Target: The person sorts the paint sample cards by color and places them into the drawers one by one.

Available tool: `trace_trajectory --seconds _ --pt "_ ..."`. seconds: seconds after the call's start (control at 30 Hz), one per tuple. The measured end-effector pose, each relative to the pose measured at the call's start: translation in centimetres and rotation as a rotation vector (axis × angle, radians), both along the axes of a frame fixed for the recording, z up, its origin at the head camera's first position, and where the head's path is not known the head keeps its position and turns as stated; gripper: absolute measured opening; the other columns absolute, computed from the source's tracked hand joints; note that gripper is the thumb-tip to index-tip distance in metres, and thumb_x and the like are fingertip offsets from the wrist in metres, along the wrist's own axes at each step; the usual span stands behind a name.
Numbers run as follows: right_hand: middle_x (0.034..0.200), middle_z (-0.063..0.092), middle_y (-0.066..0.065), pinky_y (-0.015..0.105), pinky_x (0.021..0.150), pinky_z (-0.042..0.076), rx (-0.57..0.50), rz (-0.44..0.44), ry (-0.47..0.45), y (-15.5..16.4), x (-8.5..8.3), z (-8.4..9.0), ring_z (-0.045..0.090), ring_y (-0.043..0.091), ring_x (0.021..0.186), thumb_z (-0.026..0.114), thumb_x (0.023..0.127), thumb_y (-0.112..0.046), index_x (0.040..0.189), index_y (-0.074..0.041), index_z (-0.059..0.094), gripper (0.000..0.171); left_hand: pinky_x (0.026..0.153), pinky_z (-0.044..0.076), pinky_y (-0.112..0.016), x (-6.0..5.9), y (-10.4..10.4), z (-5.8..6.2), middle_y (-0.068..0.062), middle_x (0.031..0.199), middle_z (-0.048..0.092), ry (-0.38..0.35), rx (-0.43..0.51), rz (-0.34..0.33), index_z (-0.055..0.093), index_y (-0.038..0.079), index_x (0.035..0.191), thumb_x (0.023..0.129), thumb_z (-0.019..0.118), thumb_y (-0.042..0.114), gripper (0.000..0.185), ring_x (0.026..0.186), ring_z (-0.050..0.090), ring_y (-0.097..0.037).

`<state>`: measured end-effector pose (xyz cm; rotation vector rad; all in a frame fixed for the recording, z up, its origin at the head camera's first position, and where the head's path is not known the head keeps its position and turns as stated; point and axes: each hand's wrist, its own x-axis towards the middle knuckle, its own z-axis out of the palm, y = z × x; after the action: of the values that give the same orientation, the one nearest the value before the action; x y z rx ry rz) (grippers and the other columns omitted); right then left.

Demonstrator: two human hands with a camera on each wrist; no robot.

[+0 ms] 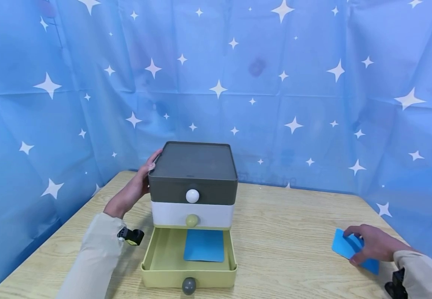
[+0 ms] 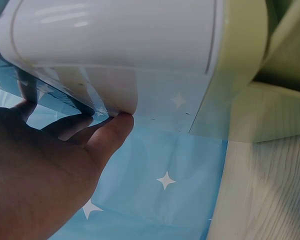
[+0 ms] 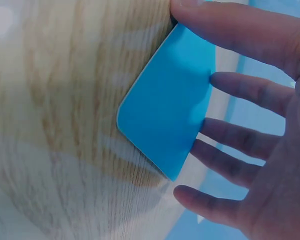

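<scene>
Left hand: the left hand (image 1: 138, 189) rested flat against the left side of the drawer unit (image 1: 192, 198), fingers straight, thumb tip at the upper rear edge of the grey tier; it gripped nothing. Left wrist view showed the thumb (image 2: 112, 134) touching the unit's white shell.
Right hand: the right hand (image 1: 370, 245) lay over a blue card (image 1: 344, 245) at the right edge of the table (image 1: 290, 249), fingers spread and nearly straight, laid on the card rather than closed round it.
Blue card: flat on the wood, rounded corners, partly under the fingers (image 3: 250, 90).
Drawer unit: three tiers, grey on top, white in the middle, pale green at the bottom, each with a round knob.
Bottom drawer: the bottom drawer (image 1: 163, 265) stood pulled out toward the person; a second blue card (image 1: 204, 246) lay flat inside it.
Backdrop: blue starred curtain (image 1: 275, 83) behind the table.
</scene>
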<state>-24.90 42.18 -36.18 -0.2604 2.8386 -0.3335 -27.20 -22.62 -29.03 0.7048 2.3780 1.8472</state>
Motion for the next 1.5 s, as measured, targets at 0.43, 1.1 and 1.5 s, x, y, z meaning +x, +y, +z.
trace_trajectory --seconds 0.43,1.1,1.5 --pt "0.118 0.064 0.028 0.059 0.084 0.051 0.013 0.002 0.011 -0.6 0.2 0.1 0.059 0.048 0.107 0.086 0.075 -0.040 0.122 -0.007 0.065 0.061 0.114 0.028 -0.062 -0.1 0.0 -0.3 -0.007 0.170 0.001 0.003 0.008 -0.004 -0.001 0.045 0.160 0.105 0.017 0.053 0.058 0.152 0.020 -0.045" --pt "0.119 0.067 0.020 0.052 0.081 0.053 -0.017 0.099 0.079 -3.9 0.5 1.7 0.063 0.042 0.106 0.086 0.074 -0.040 0.118 -0.011 0.068 0.055 0.113 0.030 -0.061 -0.2 -0.1 -0.2 -0.007 0.170 0.002 0.003 0.011 -0.006 -0.001 0.045 0.160 0.105 0.018 0.054 0.058 0.151 0.021 -0.046" --pt "0.120 0.066 0.019 0.049 0.080 0.053 -0.011 0.140 0.138 -6.8 0.7 2.4 0.063 0.039 0.107 0.087 0.072 -0.045 0.117 -0.015 0.068 0.058 0.112 0.031 -0.059 -0.2 -0.1 -0.1 -0.007 0.170 0.002 0.009 0.008 -0.008 0.000 0.044 0.160 0.106 0.018 0.053 0.058 0.151 0.021 -0.045"
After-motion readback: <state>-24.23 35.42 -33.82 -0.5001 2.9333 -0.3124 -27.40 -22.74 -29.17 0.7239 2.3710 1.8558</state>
